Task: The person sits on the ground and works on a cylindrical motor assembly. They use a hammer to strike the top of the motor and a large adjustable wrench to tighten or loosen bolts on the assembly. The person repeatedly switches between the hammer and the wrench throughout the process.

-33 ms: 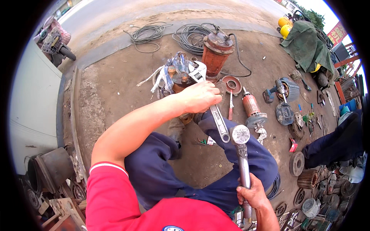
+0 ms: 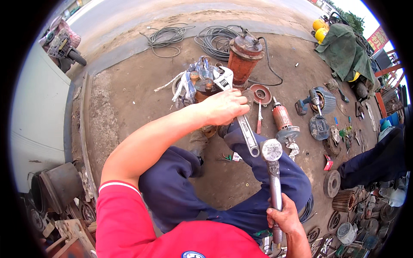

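Note:
My left hand (image 2: 227,106) is closed round the middle of a steel adjustable wrench (image 2: 248,136). The wrench's jaw end lies at the top of a dirty, rust-brown pump part (image 2: 204,87) with plastic-wrapped blue and white wires; whether it grips anything I cannot tell. The holed handle end points back toward my right knee. Lower right, my right hand (image 2: 285,216) is wrapped round the metal handle of a hammer (image 2: 275,182). The hammer's round, worn face is up, just beside the wrench's handle end and above my right thigh.
Behind the part stands a red-brown pump housing (image 2: 245,58) with a cable; coiled cables (image 2: 165,38) lie farther back. To the right are a red rotor (image 2: 284,119), a blue cordless tool (image 2: 306,103) and a stator (image 2: 326,99). Another person's dark trouser leg (image 2: 372,157) is at far right.

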Motion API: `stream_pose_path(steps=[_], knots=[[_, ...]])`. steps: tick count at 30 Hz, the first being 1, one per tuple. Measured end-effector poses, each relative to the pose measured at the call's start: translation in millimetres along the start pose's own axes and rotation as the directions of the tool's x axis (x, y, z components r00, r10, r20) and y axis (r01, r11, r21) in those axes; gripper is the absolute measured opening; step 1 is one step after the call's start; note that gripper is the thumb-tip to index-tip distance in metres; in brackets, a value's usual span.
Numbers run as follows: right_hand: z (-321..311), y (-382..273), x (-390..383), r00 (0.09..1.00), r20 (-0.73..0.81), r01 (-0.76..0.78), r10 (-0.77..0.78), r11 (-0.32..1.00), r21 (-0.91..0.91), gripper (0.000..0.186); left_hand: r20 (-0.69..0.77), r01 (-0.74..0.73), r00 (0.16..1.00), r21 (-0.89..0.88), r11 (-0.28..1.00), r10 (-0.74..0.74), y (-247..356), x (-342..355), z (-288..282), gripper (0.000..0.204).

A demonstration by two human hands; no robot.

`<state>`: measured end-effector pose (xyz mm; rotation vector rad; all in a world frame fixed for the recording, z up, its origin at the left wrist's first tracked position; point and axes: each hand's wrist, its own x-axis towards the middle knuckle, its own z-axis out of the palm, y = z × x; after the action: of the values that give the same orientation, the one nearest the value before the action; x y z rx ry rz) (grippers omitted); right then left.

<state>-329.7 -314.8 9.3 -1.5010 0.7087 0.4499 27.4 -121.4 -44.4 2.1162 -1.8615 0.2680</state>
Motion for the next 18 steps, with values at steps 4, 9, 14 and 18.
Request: stream_pose_path(steps=[4, 9, 14, 18], knots=[[-16.3, -2.0, -14.4, 0.958, -0.171, 0.251, -0.229, 0.961, 0.119, 0.038, 0.022, 0.038, 0.999, 0.002, 0.999, -0.038, -4.8, 4.5, -1.9, 0.021], [-22.9, -16.4, -17.7, 0.809, -0.488, 0.481, -0.328, 0.846, 0.230, 0.030, -0.018, 0.048, 0.999, -0.054, 0.997, -0.050, -4.4, 9.2, 1.6, 0.016], [16.2, -4.4, 11.1, 0.970, -0.207, 0.179, -0.126, 0.949, 0.261, 0.029, -0.040, 0.034, 0.999, -0.053, 0.998, -0.037, -6.1, 8.3, 0.2, 0.016], [25.6, 12.5, 21.3, 0.996, 0.083, 0.012, -0.031, 0.977, 0.214, 0.034, -0.008, 0.013, 1.000, -0.010, 1.000, -0.013, -7.8, -5.7, -4.5, 0.017]])
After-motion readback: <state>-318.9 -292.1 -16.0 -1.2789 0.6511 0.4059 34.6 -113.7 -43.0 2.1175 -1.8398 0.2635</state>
